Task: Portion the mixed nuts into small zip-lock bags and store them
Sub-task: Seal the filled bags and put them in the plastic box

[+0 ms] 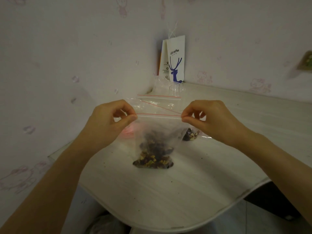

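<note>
A small clear zip-lock bag (155, 132) with a red line along its top hangs upright over the white table (168, 191). Mixed nuts (152, 157) fill its bottom, which touches the table. My left hand (109, 120) pinches the bag's top left corner between thumb and forefinger. My right hand (206, 117) pinches the top right corner the same way. The zip strip is stretched straight between the two hands. Behind my right hand lies another bag with nuts (190, 134), partly hidden.
Several empty zip-lock bags (158, 100) lie behind the held one. A clear plastic cup (177, 89) and a white paper coffee bag (175, 59) stand in the wall corner. Crumbs dot the table. The rounded table edge runs close in front.
</note>
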